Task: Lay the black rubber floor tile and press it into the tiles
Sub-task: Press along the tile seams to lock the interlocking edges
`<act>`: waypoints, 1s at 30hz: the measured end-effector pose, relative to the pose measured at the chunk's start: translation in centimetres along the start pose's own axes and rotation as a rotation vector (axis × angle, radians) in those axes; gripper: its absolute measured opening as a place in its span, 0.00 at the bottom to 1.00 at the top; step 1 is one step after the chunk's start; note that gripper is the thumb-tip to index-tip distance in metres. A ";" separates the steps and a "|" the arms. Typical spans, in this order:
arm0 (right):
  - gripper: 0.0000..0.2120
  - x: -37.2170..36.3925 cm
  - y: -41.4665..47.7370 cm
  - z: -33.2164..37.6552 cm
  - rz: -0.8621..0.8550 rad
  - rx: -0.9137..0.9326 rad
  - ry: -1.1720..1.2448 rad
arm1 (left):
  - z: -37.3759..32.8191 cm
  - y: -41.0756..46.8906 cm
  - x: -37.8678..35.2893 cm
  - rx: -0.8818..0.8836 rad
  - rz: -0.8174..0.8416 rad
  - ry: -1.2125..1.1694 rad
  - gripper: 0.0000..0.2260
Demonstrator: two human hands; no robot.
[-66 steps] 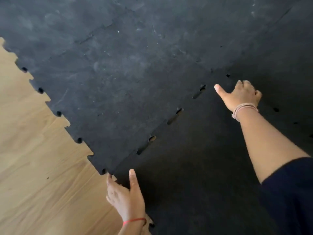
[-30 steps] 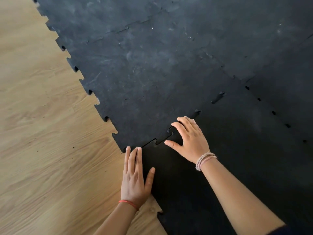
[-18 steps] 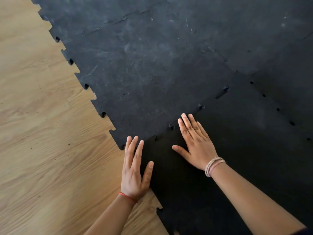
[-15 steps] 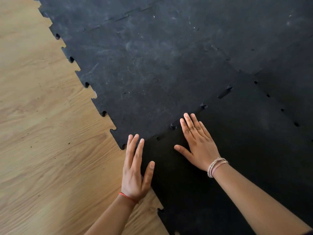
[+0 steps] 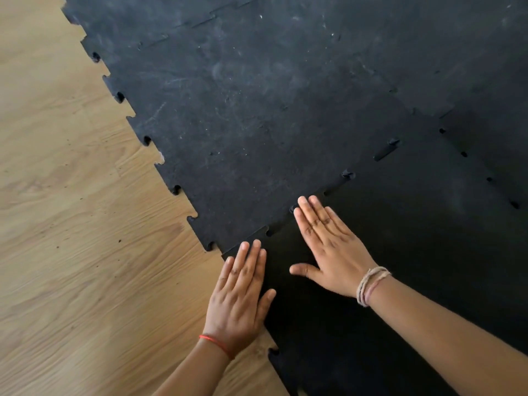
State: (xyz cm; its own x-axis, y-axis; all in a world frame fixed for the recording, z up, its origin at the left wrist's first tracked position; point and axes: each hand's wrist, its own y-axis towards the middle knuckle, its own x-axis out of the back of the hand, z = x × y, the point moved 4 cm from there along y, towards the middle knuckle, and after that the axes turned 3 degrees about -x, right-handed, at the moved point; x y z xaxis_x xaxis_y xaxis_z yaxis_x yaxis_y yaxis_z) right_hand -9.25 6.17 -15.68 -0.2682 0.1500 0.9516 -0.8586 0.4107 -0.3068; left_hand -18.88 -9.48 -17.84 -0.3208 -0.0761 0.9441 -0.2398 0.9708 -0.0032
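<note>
Two flat hands on a black rubber floor tile at the seam with the laid tiles.

From left to right: the wooden floor (image 5: 71, 224) is bare; the left hand (image 5: 238, 298) lies palm down on the near corner of the black tile (image 5: 400, 267), half over the wood, fingers pressed together, thumb apart. The right hand (image 5: 331, 250) lies flat on the same tile, fingers close together, thumb spread, fingertips touching the toothed seam with the grey dusty tiles (image 5: 243, 110). Small gaps show along the seam further right.

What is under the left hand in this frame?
The left hand lies flat across the new black tile's edge and the wooden floor. The tile edge beneath the palm is covered.
</note>
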 end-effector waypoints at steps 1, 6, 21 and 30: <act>0.42 -0.1 -0.4 0.9 0.004 0.091 -0.002 | 0.1 -0.1 -0.3 -0.047 0.029 0.009 0.26; 0.44 -1.5 -1.7 3.4 0.086 0.307 -0.013 | 0.9 0.5 -0.2 -0.140 0.087 -0.010 0.27; 0.49 0.3 -0.2 -2.0 0.179 0.074 -0.042 | 1.6 2.7 1.0 -0.224 0.205 0.122 0.27; 0.49 1.9 1.3 -2.8 0.440 0.196 -0.065 | 0.8 4.1 0.0 -0.286 0.194 0.168 0.29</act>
State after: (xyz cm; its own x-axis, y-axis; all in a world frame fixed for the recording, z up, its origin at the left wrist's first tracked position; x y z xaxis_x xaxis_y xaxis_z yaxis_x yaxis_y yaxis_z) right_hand -9.69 9.53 -14.29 -0.6455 0.2127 0.7335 -0.7221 0.1430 -0.6769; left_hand -20.56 -5.70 -18.13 -0.1743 0.1304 0.9760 0.0837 0.9896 -0.1173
